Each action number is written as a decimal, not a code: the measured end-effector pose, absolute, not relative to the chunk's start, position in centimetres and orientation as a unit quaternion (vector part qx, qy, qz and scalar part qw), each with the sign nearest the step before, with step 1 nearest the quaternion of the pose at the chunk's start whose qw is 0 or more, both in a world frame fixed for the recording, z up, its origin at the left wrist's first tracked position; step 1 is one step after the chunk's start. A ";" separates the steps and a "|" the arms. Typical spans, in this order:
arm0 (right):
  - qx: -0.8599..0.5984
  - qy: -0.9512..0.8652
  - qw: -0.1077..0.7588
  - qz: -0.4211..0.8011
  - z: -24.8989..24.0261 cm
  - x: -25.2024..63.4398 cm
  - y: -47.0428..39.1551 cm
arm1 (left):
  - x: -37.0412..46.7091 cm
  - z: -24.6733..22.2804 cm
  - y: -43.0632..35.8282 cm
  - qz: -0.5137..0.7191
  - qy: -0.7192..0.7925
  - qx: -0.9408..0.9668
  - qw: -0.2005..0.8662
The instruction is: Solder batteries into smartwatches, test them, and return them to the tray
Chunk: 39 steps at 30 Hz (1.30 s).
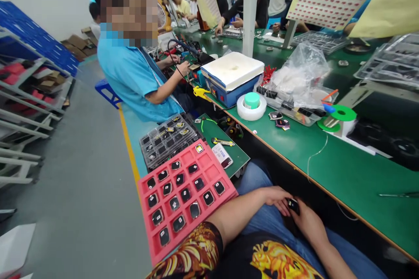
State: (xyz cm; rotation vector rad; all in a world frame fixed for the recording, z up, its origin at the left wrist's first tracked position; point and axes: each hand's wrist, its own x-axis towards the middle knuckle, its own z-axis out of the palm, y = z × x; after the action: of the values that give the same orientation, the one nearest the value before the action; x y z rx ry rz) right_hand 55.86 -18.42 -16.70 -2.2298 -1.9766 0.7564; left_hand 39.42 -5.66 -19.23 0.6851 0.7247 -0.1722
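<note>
Head view: one dark watch-like piece (293, 205) is in the hands over the lap, so its handling seems not finished yet.
The fingers of the right hand (309, 217) are closed around this piece; the fingers of the left hand (276, 197) are bent just beside it, and I cannot tell if they also pinch it. To the left of the fingers, the pink tray (153, 250) carries many similar pieces in its pockets, while a few pockets show bare foam. Whether the pieces there are done or waiting, I cannot tell. Farther from the fingers, behind that tray, the clear tray (145, 151) holds more pieces. Ahead of the fingers is the green bench (356, 178).
</note>
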 end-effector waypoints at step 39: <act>-0.631 -0.264 0.295 0.667 -15.0 58.2 -17.9 | 38.2 -18.0 -7.1 0.095 0.348 0.302 0.882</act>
State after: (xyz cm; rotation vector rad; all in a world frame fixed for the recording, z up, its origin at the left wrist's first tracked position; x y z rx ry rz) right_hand 58.18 -17.85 -15.02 -1.6788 -0.7021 1.7747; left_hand 38.22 -7.09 -18.03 0.6294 0.7252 0.1979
